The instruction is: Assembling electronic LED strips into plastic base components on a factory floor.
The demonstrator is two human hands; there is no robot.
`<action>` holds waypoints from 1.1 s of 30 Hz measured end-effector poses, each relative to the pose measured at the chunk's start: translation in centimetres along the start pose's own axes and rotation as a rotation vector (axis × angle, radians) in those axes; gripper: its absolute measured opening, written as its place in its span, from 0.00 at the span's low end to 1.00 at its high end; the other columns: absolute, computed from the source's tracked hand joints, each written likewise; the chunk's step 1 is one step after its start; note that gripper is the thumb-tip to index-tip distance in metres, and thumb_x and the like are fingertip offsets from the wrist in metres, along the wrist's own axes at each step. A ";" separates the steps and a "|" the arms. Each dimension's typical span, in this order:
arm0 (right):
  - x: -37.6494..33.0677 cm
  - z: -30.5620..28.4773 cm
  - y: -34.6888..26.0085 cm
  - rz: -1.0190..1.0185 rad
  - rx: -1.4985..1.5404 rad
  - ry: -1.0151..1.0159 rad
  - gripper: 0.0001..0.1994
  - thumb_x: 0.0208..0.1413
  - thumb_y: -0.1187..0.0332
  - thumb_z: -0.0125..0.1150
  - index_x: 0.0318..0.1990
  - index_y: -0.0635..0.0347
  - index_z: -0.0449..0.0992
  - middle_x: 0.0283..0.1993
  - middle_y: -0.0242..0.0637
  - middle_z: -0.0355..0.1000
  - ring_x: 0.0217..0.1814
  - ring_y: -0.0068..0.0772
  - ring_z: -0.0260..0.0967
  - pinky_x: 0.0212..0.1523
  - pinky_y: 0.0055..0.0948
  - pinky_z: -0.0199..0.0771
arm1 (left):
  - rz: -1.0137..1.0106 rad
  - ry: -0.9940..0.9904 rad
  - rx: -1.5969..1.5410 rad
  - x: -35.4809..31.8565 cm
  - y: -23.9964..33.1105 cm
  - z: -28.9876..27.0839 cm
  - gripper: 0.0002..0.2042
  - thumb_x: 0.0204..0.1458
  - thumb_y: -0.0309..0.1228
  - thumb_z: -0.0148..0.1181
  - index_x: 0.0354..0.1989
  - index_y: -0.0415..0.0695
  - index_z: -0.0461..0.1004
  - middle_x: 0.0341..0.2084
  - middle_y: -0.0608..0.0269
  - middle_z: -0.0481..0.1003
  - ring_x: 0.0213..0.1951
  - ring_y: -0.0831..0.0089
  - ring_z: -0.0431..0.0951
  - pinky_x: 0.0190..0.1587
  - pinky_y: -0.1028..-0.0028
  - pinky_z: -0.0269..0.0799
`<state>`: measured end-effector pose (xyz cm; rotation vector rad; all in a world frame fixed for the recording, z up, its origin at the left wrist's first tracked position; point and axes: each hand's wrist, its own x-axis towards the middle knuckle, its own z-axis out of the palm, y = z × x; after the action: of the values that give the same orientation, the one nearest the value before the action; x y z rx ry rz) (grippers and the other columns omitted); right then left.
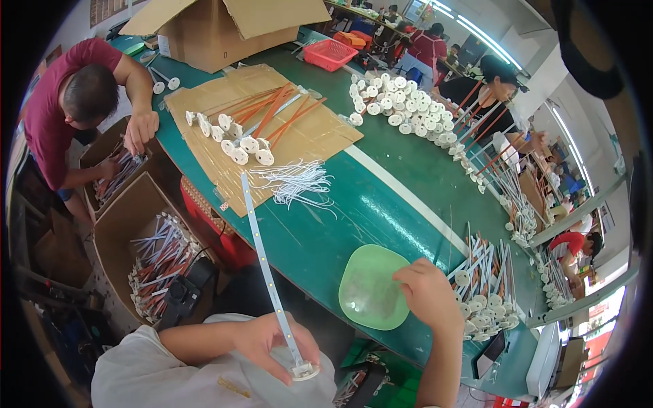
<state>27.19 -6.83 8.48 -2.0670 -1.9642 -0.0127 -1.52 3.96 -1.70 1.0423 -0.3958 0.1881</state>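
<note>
My left hand (pixel 289 347) holds an LED strip (pixel 262 251) near its lower end, by a round white base (pixel 304 371). The strip is a long, thin white bar with small yellow LEDs, and it tilts up and away from me toward the cardboard sheet. My right hand (pixel 427 289) is over the right rim of a pale green plastic bowl (pixel 371 299), its thumb and fingertips drawn together. Whatever may be between those fingertips is too small to make out. A few tiny things seem to lie on the bowl's bottom.
Brown-and-white strips with round bases (pixel 248 144) lie on a cardboard sheet (pixel 326 136), beside white wires (pixel 296 185). More stand bundled at right (pixel 486 299). White round bases (pixel 401 102) are heaped farther back. An open carton (pixel 112 238) and a co-worker (pixel 81 102) are left.
</note>
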 end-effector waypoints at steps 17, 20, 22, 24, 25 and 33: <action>-2.3 0.3 -3.8 0.070 0.144 0.115 0.06 0.47 0.80 0.60 0.32 0.62 0.79 0.28 0.43 0.75 0.32 0.44 0.74 0.33 0.36 0.73 | 0.042 0.080 0.037 -1.8 -0.3 -0.6 0.23 0.41 0.20 0.75 0.48 0.36 0.76 0.46 0.51 0.78 0.50 0.63 0.78 0.55 0.66 0.71; -4.6 1.5 -6.3 0.222 0.265 0.322 0.06 0.44 0.83 0.63 0.31 0.64 0.79 0.27 0.42 0.76 0.27 0.37 0.73 0.28 0.29 0.71 | 0.041 0.188 0.140 -0.9 0.1 -0.4 0.22 0.40 0.19 0.74 0.47 0.35 0.77 0.47 0.50 0.78 0.51 0.63 0.78 0.56 0.66 0.72; -6.1 3.0 -9.1 0.241 0.468 0.504 0.06 0.39 0.85 0.64 0.27 0.67 0.77 0.26 0.40 0.76 0.24 0.29 0.72 0.25 0.23 0.67 | 0.068 0.275 0.155 -0.6 -0.4 -0.3 0.23 0.40 0.19 0.74 0.48 0.35 0.76 0.49 0.49 0.77 0.52 0.63 0.78 0.56 0.64 0.72; -6.9 4.8 -12.0 0.214 0.665 0.551 0.06 0.38 0.86 0.64 0.26 0.70 0.77 0.24 0.43 0.76 0.24 0.31 0.73 0.25 0.22 0.68 | 0.122 0.329 -0.022 -0.6 -0.9 0.2 0.27 0.38 0.11 0.71 0.51 0.33 0.73 0.51 0.40 0.75 0.51 0.58 0.79 0.55 0.58 0.74; -7.1 6.1 -12.6 0.182 0.785 0.560 0.06 0.38 0.86 0.64 0.27 0.71 0.77 0.25 0.45 0.76 0.25 0.32 0.74 0.26 0.22 0.69 | 0.107 0.366 -0.021 -0.6 -1.0 0.3 0.27 0.39 0.11 0.71 0.52 0.33 0.72 0.51 0.40 0.75 0.51 0.58 0.79 0.56 0.59 0.74; -8.6 11.6 -14.9 0.321 1.232 0.552 0.06 0.44 0.86 0.62 0.32 0.74 0.78 0.28 0.48 0.78 0.28 0.32 0.76 0.30 0.21 0.73 | 0.065 0.444 0.047 -1.0 -1.9 1.1 0.28 0.40 0.13 0.71 0.53 0.34 0.70 0.52 0.40 0.74 0.54 0.56 0.77 0.59 0.58 0.73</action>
<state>9.84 -12.33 -1.35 -1.2717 -0.8570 0.4974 -2.03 2.11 -3.19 1.0016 -0.0230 0.4783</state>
